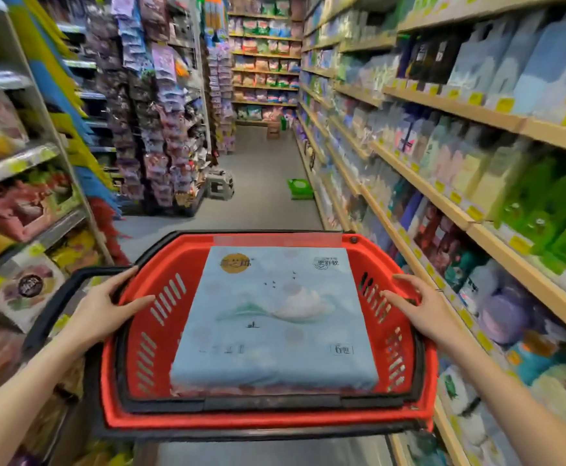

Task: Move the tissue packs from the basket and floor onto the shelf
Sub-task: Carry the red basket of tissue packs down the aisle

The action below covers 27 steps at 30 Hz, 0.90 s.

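Observation:
A red plastic basket (406,408) with black handles fills the lower middle of the head view. A large pale blue tissue pack (274,324) lies flat inside it, printed with a mountain scene. My left hand (106,307) grips the basket's left rim, fingers curled over the edge. On the opposite rim my right hand (419,307) holds on, fingers spread over the slotted wall. A green tissue pack (300,189) lies on the floor farther down the aisle, against the base of the right shelf (419,188).
Wooden shelves stocked with tissue and paper packs line the right side. Snack shelves (26,156) and hanging goods racks stand on the left. A grey step stool (220,185) sits on the aisle floor ahead left. A cardboard box (273,131) stands at the far end.

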{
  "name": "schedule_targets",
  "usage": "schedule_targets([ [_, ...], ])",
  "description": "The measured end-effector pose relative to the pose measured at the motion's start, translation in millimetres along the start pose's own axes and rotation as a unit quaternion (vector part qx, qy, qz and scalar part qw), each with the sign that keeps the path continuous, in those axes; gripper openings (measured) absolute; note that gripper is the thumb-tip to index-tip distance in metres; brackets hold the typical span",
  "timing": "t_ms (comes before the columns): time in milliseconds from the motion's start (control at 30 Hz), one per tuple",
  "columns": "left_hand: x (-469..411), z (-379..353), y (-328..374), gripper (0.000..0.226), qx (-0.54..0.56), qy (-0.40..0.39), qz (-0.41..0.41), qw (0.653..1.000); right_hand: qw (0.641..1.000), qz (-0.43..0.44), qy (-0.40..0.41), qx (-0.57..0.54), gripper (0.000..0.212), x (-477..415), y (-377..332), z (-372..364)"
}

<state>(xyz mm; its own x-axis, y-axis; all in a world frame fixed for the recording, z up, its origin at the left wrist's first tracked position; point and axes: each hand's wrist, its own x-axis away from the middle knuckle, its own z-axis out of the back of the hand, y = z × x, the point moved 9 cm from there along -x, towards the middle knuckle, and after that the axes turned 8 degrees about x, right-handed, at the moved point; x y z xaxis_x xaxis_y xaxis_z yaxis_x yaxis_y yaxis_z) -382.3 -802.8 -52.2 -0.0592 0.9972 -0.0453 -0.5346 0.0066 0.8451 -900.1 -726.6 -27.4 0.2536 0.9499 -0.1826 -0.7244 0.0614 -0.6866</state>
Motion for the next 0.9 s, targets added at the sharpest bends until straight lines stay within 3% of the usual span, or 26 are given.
schedule_targets([
  [167, -84.2, 2.1, -2.0, 0.07, -0.023, 0.043, 0.01, 0.999, 1.0, 0.008, -0.018, -0.007, 0.038, -113.7, 1.8, -41.0],
  [300, -186.2, -4.0, -2.7, 0.069, -0.024, 0.024, 0.013, 0.999, 1.0, 0.011, -0.007, -0.004, 0.042, -198.2, 7.4, -78.7],
  [433, -288.5, -4.8, 2.9, 0.068, -0.031, 0.019, 0.003, 0.999, 1.0, -0.003, -0.007, -0.013, 0.071, -274.0, -1.7, -109.5],
  [633, -425.3, -16.1, 24.6, 0.068, -0.028, 0.012, -0.016, 0.999, 0.999, -0.029, 0.005, -0.022, 0.052, -385.9, -6.4, -139.4],
  [767, -517.3, -40.2, 30.3, 0.07, -0.031, -0.006, -0.006, 0.999, 0.999, -0.023, 0.005, -0.029, 0.073, -478.8, 1.7, -162.4],
  [900, -611.7, -61.8, 32.4, 0.075, -0.04, -0.006, 0.015, 0.999, 0.999, -0.023, -0.001, -0.031, 0.052, -585.3, 10.4, -184.1],
])
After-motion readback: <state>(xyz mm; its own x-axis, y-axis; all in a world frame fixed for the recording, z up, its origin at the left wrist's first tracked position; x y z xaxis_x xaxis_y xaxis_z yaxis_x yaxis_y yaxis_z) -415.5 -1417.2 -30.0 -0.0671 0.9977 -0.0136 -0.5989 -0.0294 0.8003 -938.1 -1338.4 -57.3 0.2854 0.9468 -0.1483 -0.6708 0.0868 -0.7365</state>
